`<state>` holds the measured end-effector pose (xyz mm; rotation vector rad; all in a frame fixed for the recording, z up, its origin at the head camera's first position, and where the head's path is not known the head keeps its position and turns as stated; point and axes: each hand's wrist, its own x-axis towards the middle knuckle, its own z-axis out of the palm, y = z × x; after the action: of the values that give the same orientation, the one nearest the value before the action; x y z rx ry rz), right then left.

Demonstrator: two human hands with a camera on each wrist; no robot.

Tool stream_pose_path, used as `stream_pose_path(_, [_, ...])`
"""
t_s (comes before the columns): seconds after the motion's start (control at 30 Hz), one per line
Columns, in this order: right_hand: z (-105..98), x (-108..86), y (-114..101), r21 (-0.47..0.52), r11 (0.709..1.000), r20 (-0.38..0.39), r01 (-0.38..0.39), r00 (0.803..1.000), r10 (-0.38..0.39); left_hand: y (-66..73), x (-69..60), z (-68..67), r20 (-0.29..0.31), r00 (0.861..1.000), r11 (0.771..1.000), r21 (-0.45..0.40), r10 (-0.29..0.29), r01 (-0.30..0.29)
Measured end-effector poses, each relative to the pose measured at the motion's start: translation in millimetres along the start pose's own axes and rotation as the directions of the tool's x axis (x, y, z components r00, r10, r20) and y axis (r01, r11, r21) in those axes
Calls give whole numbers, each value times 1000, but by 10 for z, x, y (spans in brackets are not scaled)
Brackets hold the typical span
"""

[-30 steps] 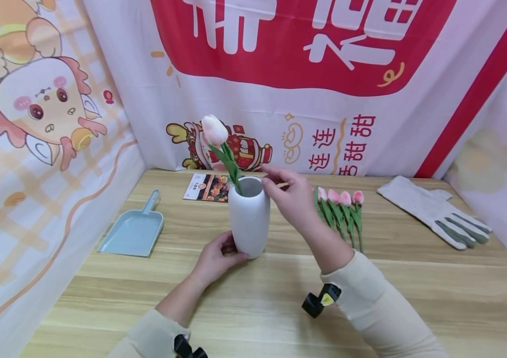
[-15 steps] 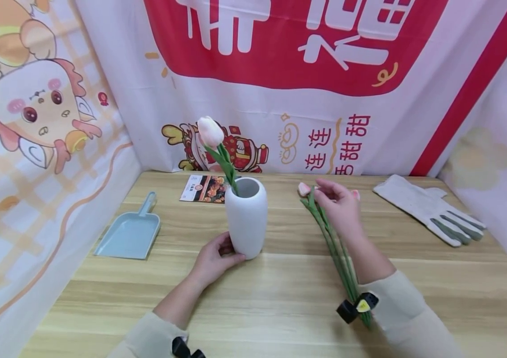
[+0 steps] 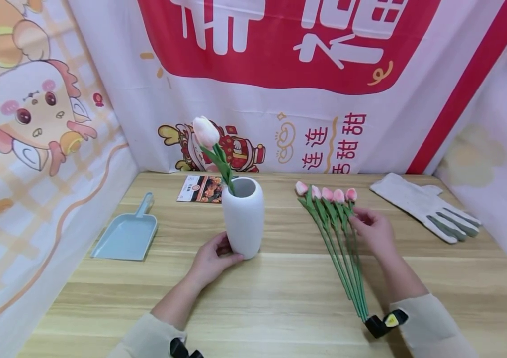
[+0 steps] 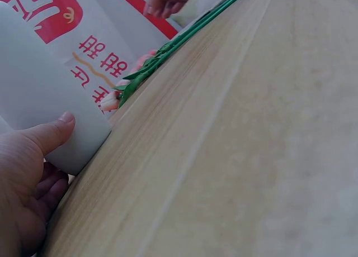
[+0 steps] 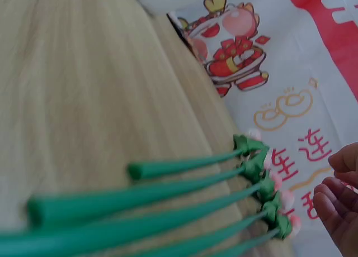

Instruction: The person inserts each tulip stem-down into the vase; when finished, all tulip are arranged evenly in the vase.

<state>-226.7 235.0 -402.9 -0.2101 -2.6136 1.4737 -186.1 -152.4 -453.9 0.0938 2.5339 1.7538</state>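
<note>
Left hand [image 3: 212, 259] grips vase [image 3: 244, 221]; right hand [image 3: 375, 232], fingers narrowly parted, beside tulips [image 3: 331, 213], blooms toward far edge of desk [image 3: 280, 298].

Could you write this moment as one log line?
left hand: holds white vase near its base | right hand: beside five tulips lying on table, holding nothing | in vase: one tulip

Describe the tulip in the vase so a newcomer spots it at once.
On the wooden table, find the tall white vase, gripped low by the person's left hand. A single tulip leans left out of it, green leaves below a pale pink bloom. It alone stands in the vase; the other five tulips lie on the table.
</note>
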Motion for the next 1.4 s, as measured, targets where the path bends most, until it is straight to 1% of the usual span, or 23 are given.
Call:
stream_pose_path(0.1, [-35, -18, 121, -52, 998, 34, -23, 999, 25, 8, -1, 4, 1, 1000, 1000, 1, -3, 3])
stream_pose_path(0.23, [-51, -53, 261, -64, 996, 100, -63, 993, 70, -2, 9, 16, -10, 1000, 1000, 3, -11, 11])
stream_pose_path(0.33, [-50, -74, 352, -75, 994, 142, -79, 986, 89, -14, 17, 26, -21, 1000, 1000, -6, -14, 14])
stream_pose_path(0.47, [-34, -79, 429, -108, 992, 150, -63, 985, 79, -21, 21, 23, -21, 1000, 1000, -18, -13, 13])
stream_pose_path(0.6, [-23, -74, 446, -143, 989, 150, -46, 986, 68, -14, 17, 9, -16, 1000, 1000, -10, -2, 2])
stream_pose_path(0.7, [-31, -65, 446, -211, 977, 153, -31, 986, 64, -15, 18, 1, -9, 1000, 1000, -3, 6, -6])
stream_pose_path(0.83, [-39, -56, 454, -281, 959, 159, -22, 985, 69, -13, 21, -5, 0, 1000, 1000, -4, -5, 5])
stream_pose_path(0.93, [-39, -53, 467, -248, 967, 173, -52, 980, 97, -9, 14, -7, 1, 1000, 1000, -2, -18, 18])
stream_pose_path(1.03, [-40, -53, 475, -171, 979, 182, -109, 973, 140, -19, 11, -4, 1, 1000, 1000, 0, -21, 21])
stream_pose_path(1.17, [-47, -59, 473, -77, 982, 178, -174, 966, 185, -37, 15, -2, 0, 1000, 1000, -1, -19, 19])
stream_pose_path(1.3, [-71, -57, 453, 24, 974, 171, -224, 961, 217, -40, 16, -1, 0, 1000, 1000, -4, -19, 19])
stream_pose_path(1.4, [-90, -51, 426, 153, 952, 170, -265, 956, 239, -40, 18, -2, 0, 1000, 1000, -7, -6, 6])
